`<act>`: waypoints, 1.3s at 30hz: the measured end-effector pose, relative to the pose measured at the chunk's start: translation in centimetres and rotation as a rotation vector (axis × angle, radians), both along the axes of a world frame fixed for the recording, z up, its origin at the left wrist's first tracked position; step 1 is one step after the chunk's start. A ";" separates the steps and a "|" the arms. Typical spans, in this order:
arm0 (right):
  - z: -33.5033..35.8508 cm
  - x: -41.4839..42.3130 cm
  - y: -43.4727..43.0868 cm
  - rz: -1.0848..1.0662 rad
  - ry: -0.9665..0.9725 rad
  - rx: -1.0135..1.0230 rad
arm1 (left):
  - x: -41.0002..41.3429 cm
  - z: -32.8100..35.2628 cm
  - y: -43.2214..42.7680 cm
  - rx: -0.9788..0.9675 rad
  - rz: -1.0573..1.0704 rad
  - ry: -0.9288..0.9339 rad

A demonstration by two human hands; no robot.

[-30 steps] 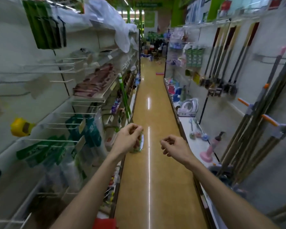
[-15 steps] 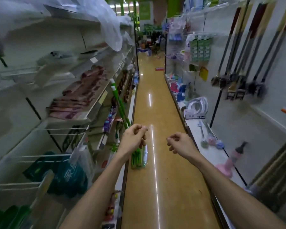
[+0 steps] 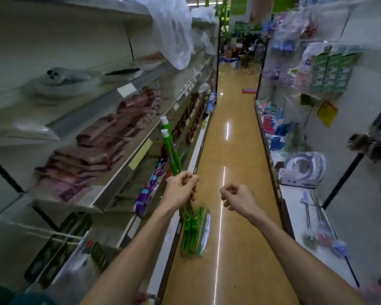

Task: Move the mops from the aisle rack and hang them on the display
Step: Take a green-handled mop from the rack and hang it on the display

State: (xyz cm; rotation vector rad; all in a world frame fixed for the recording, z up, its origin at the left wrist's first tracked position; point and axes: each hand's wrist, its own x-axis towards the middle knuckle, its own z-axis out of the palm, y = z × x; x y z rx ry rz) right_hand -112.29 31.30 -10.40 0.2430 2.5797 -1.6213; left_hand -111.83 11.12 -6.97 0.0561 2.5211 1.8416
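Observation:
Two green mops (image 3: 171,151) with white caps lean against the left shelving, and their plastic-wrapped heads (image 3: 194,236) stand on the aisle floor. My left hand (image 3: 180,190) is raised in front of their handles, fingers curled towards the thumb. The handles pass behind it, and I see no grip on them. My right hand (image 3: 238,197) hovers over the floor to the right, fingers curled, holding nothing. On the white display wall to the right, a dark brush head (image 3: 374,144) hangs at the frame's edge.
Left shelves (image 3: 110,194) carry folded pink cloths, packaged goods and wire hooks. A low white ledge (image 3: 295,201) on the right holds a boxed toilet seat and brushes. The narrow tan floor (image 3: 229,139) runs ahead to stacked goods at the far end.
I have walked forward along the aisle. The green mops are now nearer and sit behind my left hand. The hanging brooms on the right have slid out of view. Both hands keep their curled pose.

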 end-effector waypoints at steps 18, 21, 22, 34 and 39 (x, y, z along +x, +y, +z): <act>-2.7 -36.4 -6.8 0.175 -0.044 0.070 | -39.3 -1.3 -6.6 -0.479 0.118 0.193; -2.7 -39.9 -7.3 0.201 -0.050 0.069 | -43.9 -1.7 -8.4 -0.746 0.173 0.273; -2.7 -40.9 -7.4 0.206 -0.052 0.072 | -45.3 -1.7 -8.9 -0.797 0.191 0.275; -2.4 -48.3 -6.6 0.301 -0.050 0.110 | -49.5 -4.4 -6.3 -0.351 0.272 0.145; -2.5 -49.4 -5.1 0.282 -0.054 0.130 | -48.5 -6.3 -2.1 0.020 0.355 0.008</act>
